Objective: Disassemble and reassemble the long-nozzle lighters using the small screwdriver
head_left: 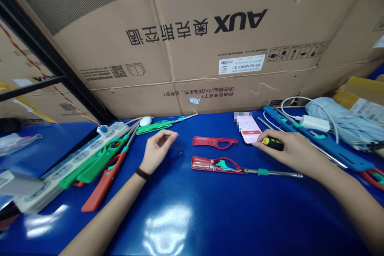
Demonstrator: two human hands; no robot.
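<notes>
Gripping a screwdriver (273,144), my right hand (289,148) is beyond the open red lighter (222,167); my left hand (157,150), left of it, pinches, contents unclear. 1 red cover (205,141) lies beyond it. Its innards look fragile; I'd hold the light, stiff shell's rim.

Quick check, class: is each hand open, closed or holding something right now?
Left hand: pinched closed; whether it holds anything tiny cannot be told.
Right hand: closed around a black-and-yellow handle.
</notes>
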